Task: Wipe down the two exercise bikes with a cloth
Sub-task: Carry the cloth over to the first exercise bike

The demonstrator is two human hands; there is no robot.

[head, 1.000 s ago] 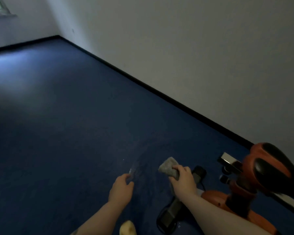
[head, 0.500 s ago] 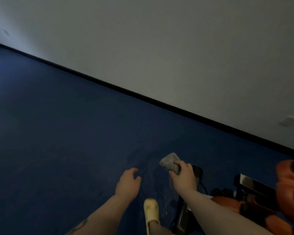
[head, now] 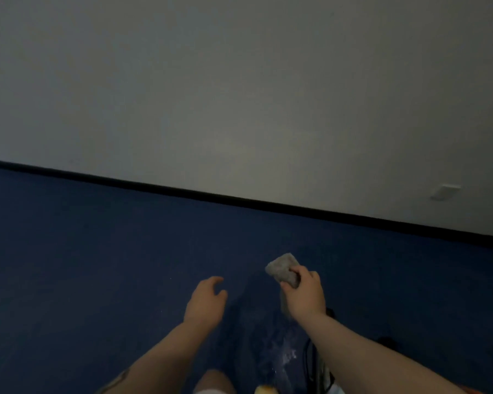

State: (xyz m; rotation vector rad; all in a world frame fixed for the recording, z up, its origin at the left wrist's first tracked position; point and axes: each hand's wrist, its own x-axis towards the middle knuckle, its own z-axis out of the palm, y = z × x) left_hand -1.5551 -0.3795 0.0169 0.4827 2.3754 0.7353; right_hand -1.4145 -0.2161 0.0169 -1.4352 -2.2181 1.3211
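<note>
My right hand [head: 303, 294] is closed around a folded grey cloth [head: 283, 269], held above the blue floor. My left hand [head: 207, 301] hangs beside it with the fingers loosely curled and apart, holding nothing. Of the exercise bike only a dark base part and cable [head: 318, 368] show under my right forearm near the bottom edge. The orange body of the bike is out of view.
Dark blue floor [head: 97, 265] runs to a black skirting strip [head: 239, 199] under a plain white wall with a small white wall plate [head: 445, 191]. My knee [head: 214, 382] and a yellow shoe tip [head: 265, 389] show at the bottom edge. A wet shiny patch [head: 282, 356] lies on the floor.
The view has swung right and toward the wall, and the orange bike has slipped out of frame. My right hand still grips the cloth; my left hand has uncurled its fingers.
</note>
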